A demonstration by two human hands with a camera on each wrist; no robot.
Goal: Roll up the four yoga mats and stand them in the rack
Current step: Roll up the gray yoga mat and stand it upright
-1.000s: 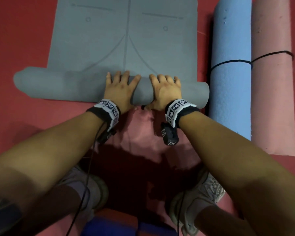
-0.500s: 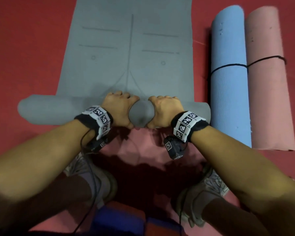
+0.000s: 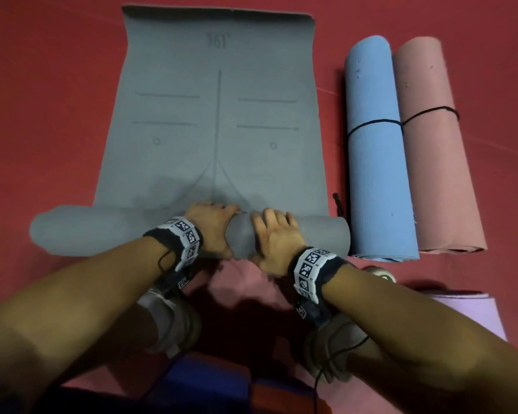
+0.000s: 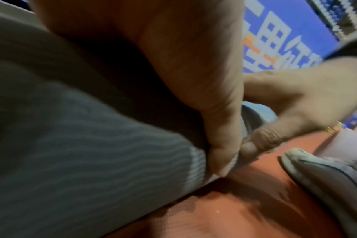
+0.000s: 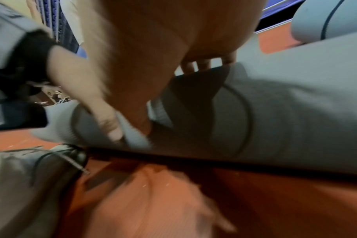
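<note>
A grey yoga mat point(image 3: 216, 130) lies on the red floor, its near end wound into a thick roll point(image 3: 102, 231) that runs left to right. My left hand point(image 3: 213, 228) and right hand point(image 3: 277, 234) sit side by side on the middle of that roll point(image 4: 71, 145). The fingers curl over its top and far side. Both thumbs press its near underside, the left thumb point(image 4: 220, 153) at the floor line. In the right wrist view my right hand point(image 5: 153, 64) wraps the roll point(image 5: 296, 112). No rack is in view.
A rolled blue mat point(image 3: 380, 174) and a rolled pink mat point(image 3: 431, 159) lie right of the grey one, joined by a black cord point(image 3: 371, 124). A lilac mat point(image 3: 473, 312) shows at lower right. A loose black cord point(image 3: 337, 201) lies by the grey mat. My shoes point(image 3: 174, 321) stand just behind the roll.
My hands went from lying flat on the roll to curling round it. The head view has lifted, so the mat's far end now shows.
</note>
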